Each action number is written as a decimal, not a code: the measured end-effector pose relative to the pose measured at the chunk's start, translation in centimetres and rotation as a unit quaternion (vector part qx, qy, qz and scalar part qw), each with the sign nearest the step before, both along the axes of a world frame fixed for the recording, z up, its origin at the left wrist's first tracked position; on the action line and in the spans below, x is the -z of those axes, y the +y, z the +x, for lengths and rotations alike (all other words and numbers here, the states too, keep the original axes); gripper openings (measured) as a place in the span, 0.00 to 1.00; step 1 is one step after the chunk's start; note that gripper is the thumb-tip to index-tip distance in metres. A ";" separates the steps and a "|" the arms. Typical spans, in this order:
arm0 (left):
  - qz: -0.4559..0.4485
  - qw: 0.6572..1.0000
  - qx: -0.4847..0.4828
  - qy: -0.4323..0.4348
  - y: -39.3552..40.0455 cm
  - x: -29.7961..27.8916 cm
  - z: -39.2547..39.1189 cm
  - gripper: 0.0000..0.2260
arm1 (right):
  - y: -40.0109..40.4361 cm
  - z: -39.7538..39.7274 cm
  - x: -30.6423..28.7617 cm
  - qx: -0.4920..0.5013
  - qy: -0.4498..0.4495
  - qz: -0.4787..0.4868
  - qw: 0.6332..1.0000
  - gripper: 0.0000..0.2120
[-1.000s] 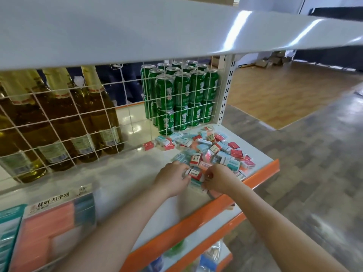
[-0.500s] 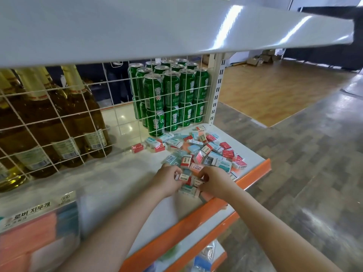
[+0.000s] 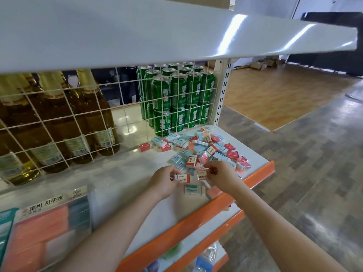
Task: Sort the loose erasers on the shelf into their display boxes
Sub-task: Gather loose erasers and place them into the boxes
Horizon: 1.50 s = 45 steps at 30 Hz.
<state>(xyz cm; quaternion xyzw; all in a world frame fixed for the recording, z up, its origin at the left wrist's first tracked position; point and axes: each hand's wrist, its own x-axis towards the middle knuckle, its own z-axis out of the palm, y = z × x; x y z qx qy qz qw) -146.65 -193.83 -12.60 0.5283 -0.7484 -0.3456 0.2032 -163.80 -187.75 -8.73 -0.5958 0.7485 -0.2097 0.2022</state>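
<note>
both hands work at the near edge of the pile [image 3: 202, 152]: left hand [image 3: 164, 182] pinches a red eraser [image 3: 182, 178], right hand [image 3: 222, 176] pinches another [image 3: 202, 174]. the box [image 3: 44, 222] lies well to the left along the shelf [image 3: 121, 173], nearer the left hand. its compartments are blurred and cut off by the frame edge.

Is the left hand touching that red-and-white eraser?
Touching. The head view shows the left hand pinching the red-and-white eraser at its end.
</note>
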 end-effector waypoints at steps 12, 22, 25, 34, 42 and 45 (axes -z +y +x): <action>0.012 0.993 -0.080 0.092 1.8 -2.1 6.3 0.12 | -0.3 5.1 -0.6 -0.006 -0.103 -0.043 0.994 0.14; -0.047 0.977 -0.183 0.100 5.3 -3.9 11.5 0.11 | -0.5 10.0 -1.3 -0.062 -0.141 -0.075 0.985 0.15; -0.063 0.971 -0.212 0.096 6.4 -4.2 13.8 0.12 | -0.1 12.4 -1.8 -0.074 -0.172 -0.081 0.979 0.16; -0.060 0.960 -0.269 0.060 10.0 -5.7 22.3 0.12 | 1.5 21.9 -2.5 -0.137 -0.201 -0.079 0.967 0.12; -0.060 0.958 -0.281 0.020 13.4 -6.9 32.5 0.13 | 3.3 32.4 -2.4 -0.162 -0.251 -0.043 0.953 0.11; -0.052 0.956 -0.287 0.010 14.5 -6.8 36.7 0.13 | 4.4 36.3 -2.1 -0.178 -0.244 -0.029 0.953 0.09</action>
